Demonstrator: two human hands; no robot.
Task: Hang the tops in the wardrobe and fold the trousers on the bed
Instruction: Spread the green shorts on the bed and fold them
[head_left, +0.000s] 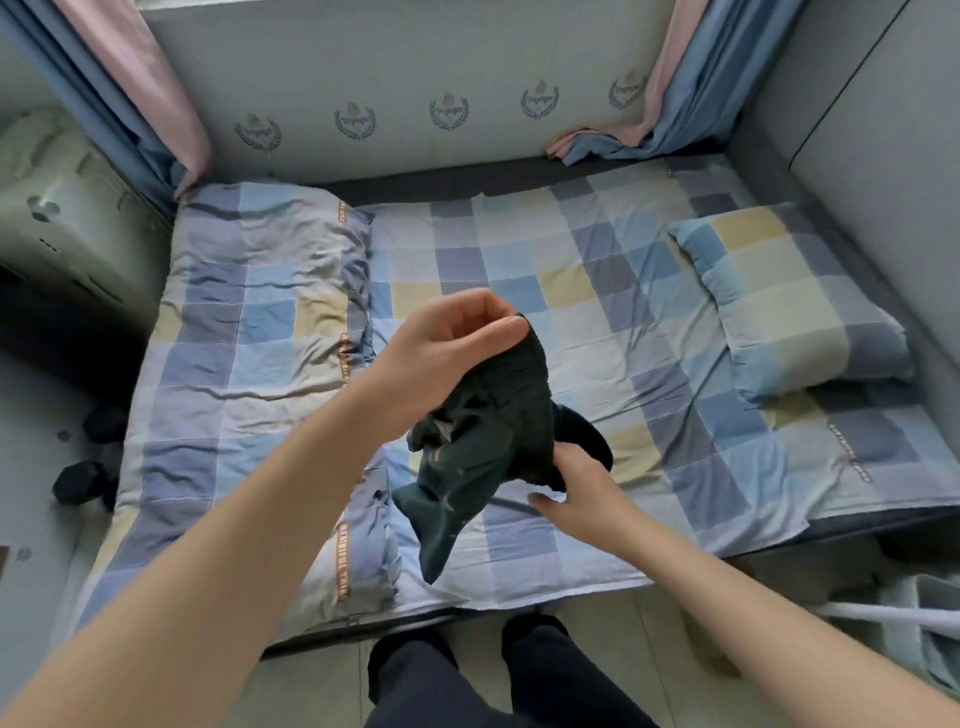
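1. Nearest the camera, the person's legs (511, 675) in dark trousers stand on pale floor tiles at the near edge of the bed (857, 525); both bare forearms reach out over it.
2. The left hand (457, 343) is raised above the middle of the bed, thumb and fingers curled together, pinching the top edge of a dark green garment (485, 441).
3. The right hand (587, 493) is lower, near the bed's near edge, gripping the garment's lower right part; its fingertips are hidden in the cloth.
4. The garment is soft, crumpled knit fabric, bunched and hanging between the hands in folds, with a tapering end dangling down toward the sheet. It is too bunched to tell whether it is trousers or a top.
5. The sheet is a wrinkled check of blue, grey, cream and yellow squares.
6. A folded quilt (260, 364) in the same check, with orange lettered trim too small to read, runs along the bed's left edge.
7. A plump matching pillow (789, 296) lies at the right edge.
8. Pink and blue curtains (675, 93) hang at both far corners; the right one pools on the mattress.
9. Dark lumps (83, 480) on the floor to the left are indistinct.
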